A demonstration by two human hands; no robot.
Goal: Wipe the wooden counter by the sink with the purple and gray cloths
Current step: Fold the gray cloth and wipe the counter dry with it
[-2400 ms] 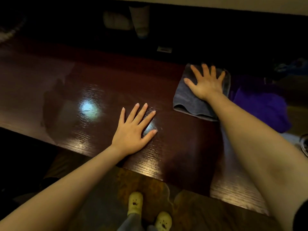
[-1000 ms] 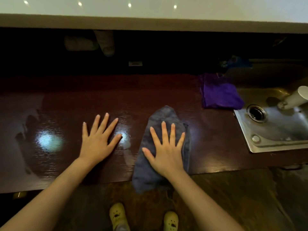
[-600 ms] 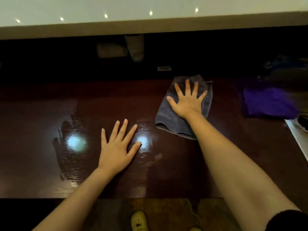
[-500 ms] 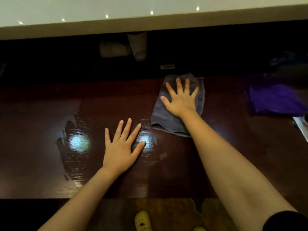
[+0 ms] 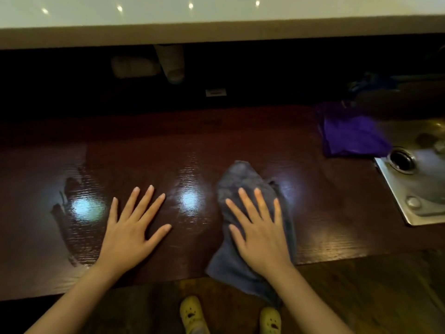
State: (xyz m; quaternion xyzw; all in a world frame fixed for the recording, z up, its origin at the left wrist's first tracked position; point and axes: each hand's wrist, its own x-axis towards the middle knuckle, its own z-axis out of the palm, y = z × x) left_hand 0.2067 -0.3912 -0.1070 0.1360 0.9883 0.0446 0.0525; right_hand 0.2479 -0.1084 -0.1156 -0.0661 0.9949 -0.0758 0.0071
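While the wooden counter (image 5: pixel 168 145) shows a wet sheen at its left end, I note the left hand (image 5: pixel 131 235) lying flat on the bare wood, fingers straight and spread, holding nothing. Just right of it, the right hand (image 5: pixel 261 237) presses palm-down on the gray cloth (image 5: pixel 238 182), fingers straight and fanned; the cloth's near corner hangs over the counter's front edge above two yellow shoes (image 5: pixel 192 314). Farther right, well apart from both hands, the purple cloth (image 5: pixel 351 138) lies crumpled toward the counter's back, just beside the steel sink (image 5: pixel 421 201).
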